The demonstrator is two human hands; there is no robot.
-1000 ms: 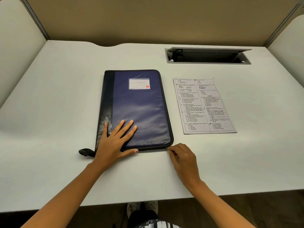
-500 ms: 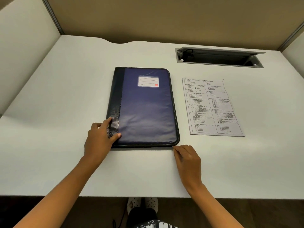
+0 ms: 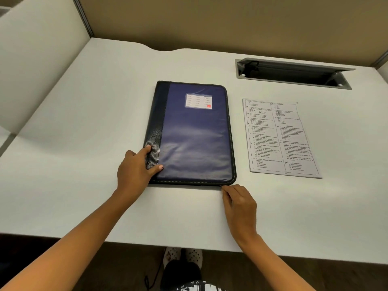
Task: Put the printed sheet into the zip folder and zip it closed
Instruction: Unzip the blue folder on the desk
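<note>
A: What changed? Surface [image 3: 84, 127] same, folder [image 3: 195, 135] flat and shut on it.

B: Left hand [image 3: 134, 171] slid off the cover to the spine corner; its fingers [image 3: 147, 148] now clamp that edge, thumb on top. Right hand [image 3: 239, 203] stayed put at the near right corner, fingers together, pinched at the zip end, puller hidden.

A: Sheet [image 3: 279, 137]?

B: Beyond the right fingers, apart from the folder. Likely unzipping next; nothing's in yet.

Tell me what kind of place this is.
Probably an office cubicle or study carrel: a white desk walled in by beige partition panels, with a recessed cable tray set into the desktop near the back.
</note>
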